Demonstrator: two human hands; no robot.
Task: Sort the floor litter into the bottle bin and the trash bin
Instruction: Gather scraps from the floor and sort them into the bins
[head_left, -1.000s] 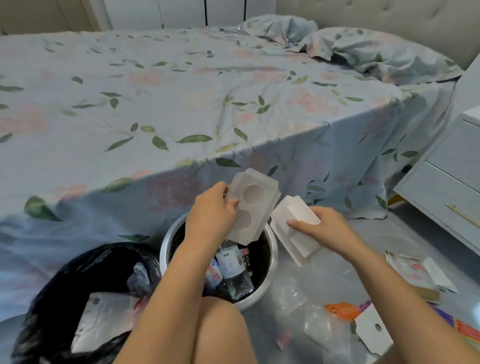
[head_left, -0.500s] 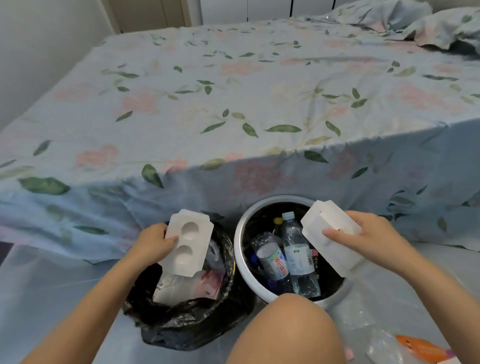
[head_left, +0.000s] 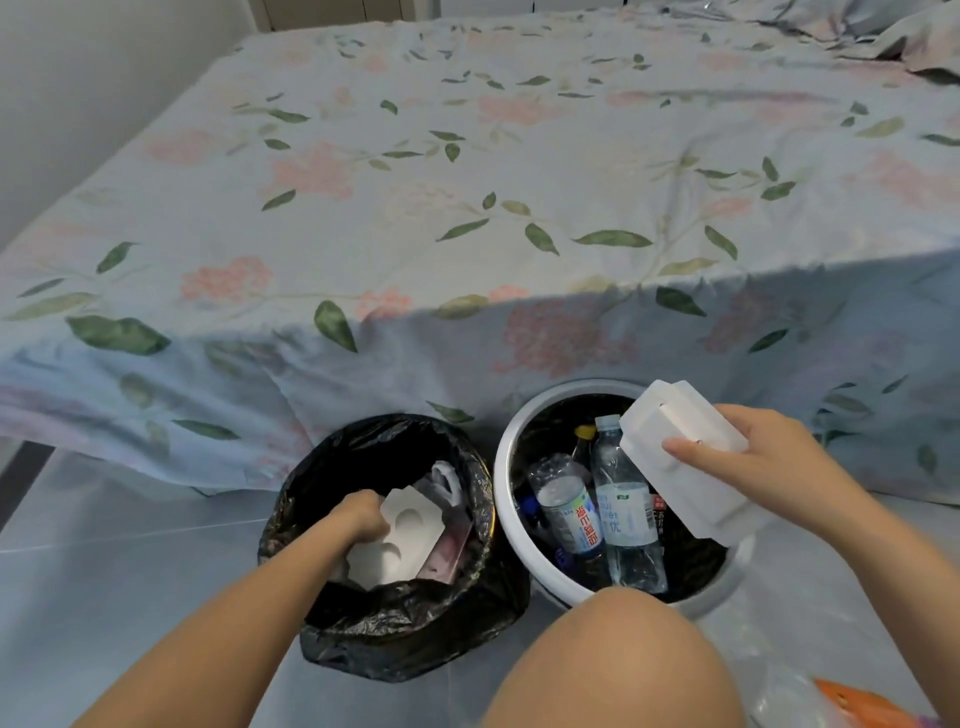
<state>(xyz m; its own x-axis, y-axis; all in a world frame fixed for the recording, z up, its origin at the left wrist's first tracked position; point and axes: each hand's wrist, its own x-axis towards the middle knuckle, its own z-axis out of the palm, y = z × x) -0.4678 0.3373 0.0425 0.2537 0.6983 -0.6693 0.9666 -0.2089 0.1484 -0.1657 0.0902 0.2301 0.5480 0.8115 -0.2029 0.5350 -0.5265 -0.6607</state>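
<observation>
Two bins stand on the floor by the bed. The trash bin (head_left: 467, 613), lined with a black bag, is on the left; the white bottle bin (head_left: 524, 540) on the right holds several plastic bottles (head_left: 623, 514). My left hand (head_left: 361, 519) is down inside the trash bin, gripping a white foam insert with two round hollows (head_left: 400, 540) that lies on other litter. My right hand (head_left: 763, 467) holds a second white foam block (head_left: 680, 447) in the air over the right rim of the bottle bin.
The bed (head_left: 467, 182) with a floral sheet hangs down just behind both bins. My bare knee (head_left: 618, 660) is in front of the bottle bin. Clear plastic and an orange wrapper (head_left: 857, 706) lie on the floor at the lower right.
My left hand has lowered the hollowed foam insert from above the trash bin down into it. My right hand still holds its foam block over the bottle bin. The view has moved closer.
</observation>
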